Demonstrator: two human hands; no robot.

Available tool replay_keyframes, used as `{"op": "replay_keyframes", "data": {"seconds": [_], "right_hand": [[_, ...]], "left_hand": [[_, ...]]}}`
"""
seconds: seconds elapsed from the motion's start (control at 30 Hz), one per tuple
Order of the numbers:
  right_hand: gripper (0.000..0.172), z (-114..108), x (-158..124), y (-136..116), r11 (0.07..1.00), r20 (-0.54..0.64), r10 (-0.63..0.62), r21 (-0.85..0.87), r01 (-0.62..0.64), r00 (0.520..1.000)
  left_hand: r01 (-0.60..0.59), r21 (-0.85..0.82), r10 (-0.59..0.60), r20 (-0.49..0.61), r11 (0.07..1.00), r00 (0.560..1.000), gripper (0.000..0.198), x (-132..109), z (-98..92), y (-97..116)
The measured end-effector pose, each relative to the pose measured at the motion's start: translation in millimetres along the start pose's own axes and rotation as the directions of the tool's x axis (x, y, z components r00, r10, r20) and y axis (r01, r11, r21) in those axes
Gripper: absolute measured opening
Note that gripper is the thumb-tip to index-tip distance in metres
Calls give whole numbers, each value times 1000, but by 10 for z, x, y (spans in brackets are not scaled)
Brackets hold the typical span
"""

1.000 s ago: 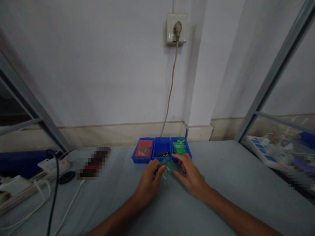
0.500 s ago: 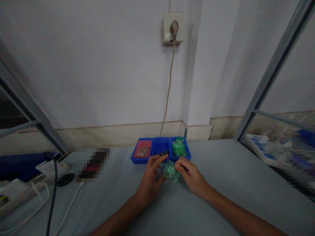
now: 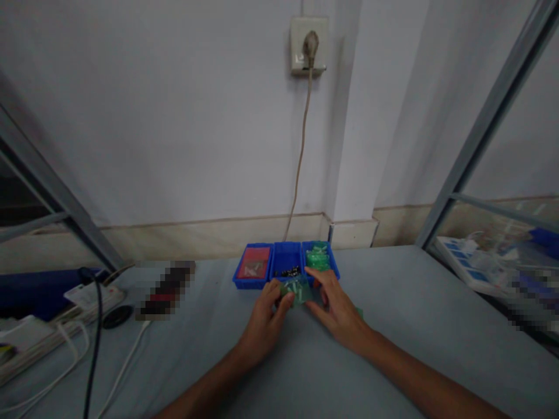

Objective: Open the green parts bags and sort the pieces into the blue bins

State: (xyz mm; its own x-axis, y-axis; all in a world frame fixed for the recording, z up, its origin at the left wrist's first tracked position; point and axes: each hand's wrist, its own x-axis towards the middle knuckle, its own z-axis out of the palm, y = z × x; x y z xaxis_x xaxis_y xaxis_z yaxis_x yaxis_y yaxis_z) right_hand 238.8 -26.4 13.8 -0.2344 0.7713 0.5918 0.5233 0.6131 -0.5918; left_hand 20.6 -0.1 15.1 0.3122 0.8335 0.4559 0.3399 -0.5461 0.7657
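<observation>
A small green-tinted clear plastic bag (image 3: 299, 291) with pale pieces inside is pinched between the thumb and fingers of my left hand (image 3: 267, 308). At the bag's right side, my right hand (image 3: 334, 305) has thumb and fingers apart; whether a fingertip touches the bag I cannot tell. Just beyond both hands stand three joined blue bins (image 3: 286, 251). The left bin has a red bag (image 3: 254, 262) with pale bits, the middle one small black parts (image 3: 290, 272), and the right one several green bags (image 3: 318, 257). A bit of something green (image 3: 359, 312) shows beside my right wrist.
The bins stand on a grey-blue tabletop (image 3: 209, 361) near the wall. At left are a blurred-out phone-like object (image 3: 168, 291), a round black disc (image 3: 117, 317), cables and a power strip (image 3: 43, 349). Metal posts rise both sides; clutter lies at right.
My left fingers have closed on the bag, which my right hand was pinching. My right fingers have come apart. A green bit now shows by my right wrist.
</observation>
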Motion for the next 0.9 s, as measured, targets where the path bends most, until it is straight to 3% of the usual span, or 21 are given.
{"op": "replay_keyframes", "data": {"seconds": [0.07,0.17,0.23,0.3,0.37,0.43,0.47,0.53,0.57,0.67,0.8,0.9], "right_hand": [[53,-23,6,-33,999,9,-42,-1,42,999],[15,-50,27,-75,998,6,-40,42,39,999],[25,-59,46,-83,997,-16,4,71,-3,1000],[30,-56,66,-68,994,-45,60,100,-55,997],[33,-38,78,-33,986,-43,103,134,-96,994],[36,-8,76,10,977,-4,132,169,-129,991],[37,10,68,29,973,26,141,179,-143,990],[37,46,42,56,970,72,151,182,-162,986],[35,59,26,61,970,82,154,176,-166,985],[24,70,-12,51,981,66,147,118,-154,987],[58,17,-15,1,997,50,69,14,-70,996],[33,-29,3,-50,1000,67,13,18,-14,998]], "left_hand": [[6,-16,-6,25,1000,1000,35,-6,3,4],[89,-50,-84,101,995,991,50,-22,6,22],[169,-59,-162,115,984,980,55,-33,14,21],[177,-44,-173,69,983,982,41,-35,22,7],[92,-8,-92,30,996,995,28,-29,22,-7],[-17,26,16,54,1000,998,44,-20,12,-9],[-59,40,56,77,997,995,41,-17,4,-4],[-91,57,85,91,994,992,16,-13,-12,13],[-80,62,75,74,995,994,12,-12,-18,21],[-3,54,3,-10,999,1000,30,-2,-22,24],[57,-3,-57,17,998,998,32,21,-8,7],[69,-20,-68,74,997,995,35,22,-3,27]]}}
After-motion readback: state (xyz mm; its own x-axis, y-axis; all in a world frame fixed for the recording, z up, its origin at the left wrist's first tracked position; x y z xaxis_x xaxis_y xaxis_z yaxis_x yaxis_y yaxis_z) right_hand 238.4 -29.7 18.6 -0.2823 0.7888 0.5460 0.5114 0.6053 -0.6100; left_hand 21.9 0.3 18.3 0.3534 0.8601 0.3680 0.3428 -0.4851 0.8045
